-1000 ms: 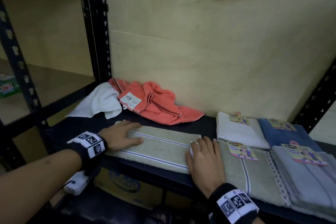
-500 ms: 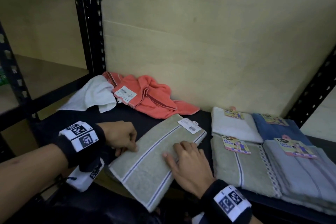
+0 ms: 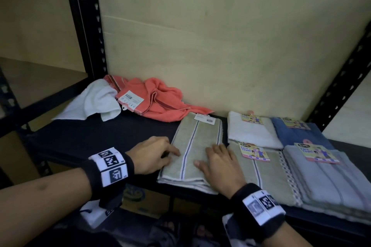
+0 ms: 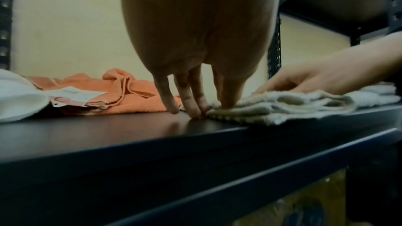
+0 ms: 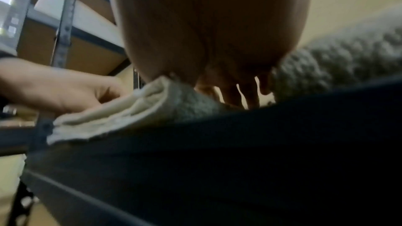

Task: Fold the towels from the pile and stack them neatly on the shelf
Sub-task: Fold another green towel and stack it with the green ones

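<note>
A folded beige towel [image 3: 192, 146] with dark stripes and a white tag lies lengthwise on the black shelf [image 3: 100, 136], close beside the folded stacks. My right hand [image 3: 216, 158] lies flat on the towel's near right part, fingers straight. My left hand [image 3: 168, 154] is at its left edge; in the left wrist view the fingers [image 4: 191, 102] stand on the shelf against the beige towel [image 4: 282, 107] and the thumb presses its top. The pile at the back left is a crumpled coral towel [image 3: 160, 104] and a white towel [image 3: 94, 102].
To the right lie folded towels with labels: white [image 3: 251, 130], blue [image 3: 297, 132], beige [image 3: 265, 176] and grey [image 3: 325, 182]. A plywood wall [image 3: 220, 46] closes the back. Black uprights stand at the left [image 3: 84, 20] and right [image 3: 341, 78]. Boxes sit below.
The beige towel has turned from lying along the front edge to pointing at the wall, and slid right beside the stacks. Both hands moved right with it.
</note>
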